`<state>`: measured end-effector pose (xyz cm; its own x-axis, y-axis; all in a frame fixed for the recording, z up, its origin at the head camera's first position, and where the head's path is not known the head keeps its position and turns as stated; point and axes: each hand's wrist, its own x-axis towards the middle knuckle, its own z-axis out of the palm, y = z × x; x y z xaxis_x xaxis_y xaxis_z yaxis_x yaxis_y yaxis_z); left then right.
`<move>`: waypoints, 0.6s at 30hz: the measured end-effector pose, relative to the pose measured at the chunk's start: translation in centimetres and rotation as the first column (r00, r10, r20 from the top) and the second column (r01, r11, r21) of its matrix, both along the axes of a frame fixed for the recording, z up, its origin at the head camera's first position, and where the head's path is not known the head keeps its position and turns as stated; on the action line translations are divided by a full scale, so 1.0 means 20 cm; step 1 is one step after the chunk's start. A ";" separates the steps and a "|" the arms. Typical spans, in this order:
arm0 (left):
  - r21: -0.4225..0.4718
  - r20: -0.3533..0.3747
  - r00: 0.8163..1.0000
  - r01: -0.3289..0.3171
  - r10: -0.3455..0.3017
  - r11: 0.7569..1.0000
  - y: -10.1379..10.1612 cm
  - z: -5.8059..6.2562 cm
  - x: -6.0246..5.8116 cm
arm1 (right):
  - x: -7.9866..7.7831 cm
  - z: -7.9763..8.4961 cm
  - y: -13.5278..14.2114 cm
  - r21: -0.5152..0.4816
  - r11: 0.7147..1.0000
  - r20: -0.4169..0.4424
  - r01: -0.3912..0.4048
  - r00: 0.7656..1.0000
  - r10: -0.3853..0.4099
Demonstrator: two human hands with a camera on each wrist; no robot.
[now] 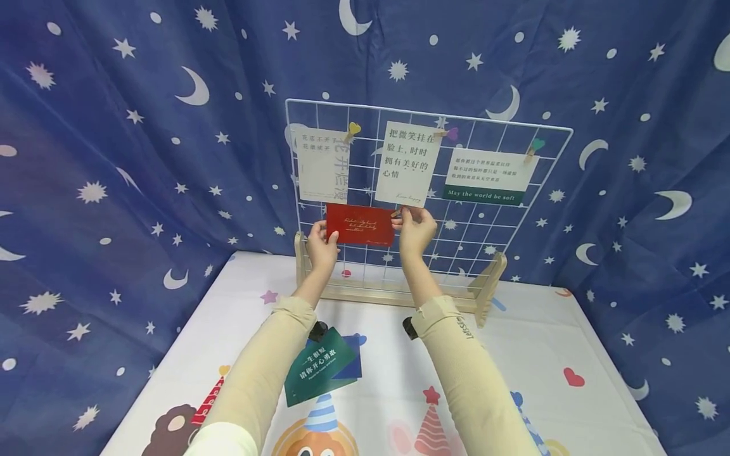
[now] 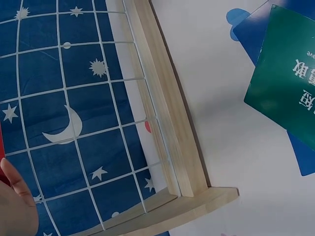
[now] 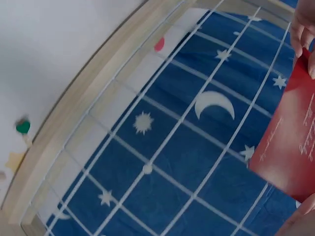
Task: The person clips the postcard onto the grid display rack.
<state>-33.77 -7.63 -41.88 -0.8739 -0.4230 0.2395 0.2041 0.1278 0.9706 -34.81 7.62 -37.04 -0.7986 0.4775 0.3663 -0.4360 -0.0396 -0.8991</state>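
A red card with gold script lies against the white wire grid, just below two hung cards. Its left edge is pinched by my left hand, thumb in front. At its upper right corner, my right hand pinches a small wooden clothespin, mostly hidden by the fingers. In the right wrist view the red card stands out from the grid at the right side, with the left hand's fingers at its far end. Only part of the left hand shows in the left wrist view.
Three cards hang above: a pale one, a white one and a white-and-green one, each with a heart clothespin. The grid stands in a wooden base. Green and blue cards lie on the table. A green-heart clothespin lies nearby.
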 end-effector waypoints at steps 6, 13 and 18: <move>0.003 0.024 1.000 -0.012 0.012 1.000 -0.02 0.01 0.00 | 0.01 0.01 -0.01 0.027 1.000 0.057 -0.008 0.998 0.007; 0.088 -0.098 0.995 0.001 0.007 0.996 -0.12 -0.37 -0.34 | 0.03 -0.02 0.05 0.041 0.992 0.063 -0.116 0.992 0.114; 0.018 -0.105 0.994 -0.035 0.037 0.999 -0.18 -0.67 -0.61 | 0.08 -0.01 0.09 0.057 0.987 0.092 -0.148 0.986 0.142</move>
<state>-46.05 -11.24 -55.21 -0.8281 -0.4586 0.3223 0.3011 0.1211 0.9459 -33.29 9.51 -37.22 -0.8880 0.3323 0.3177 -0.3492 -0.0379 -0.9363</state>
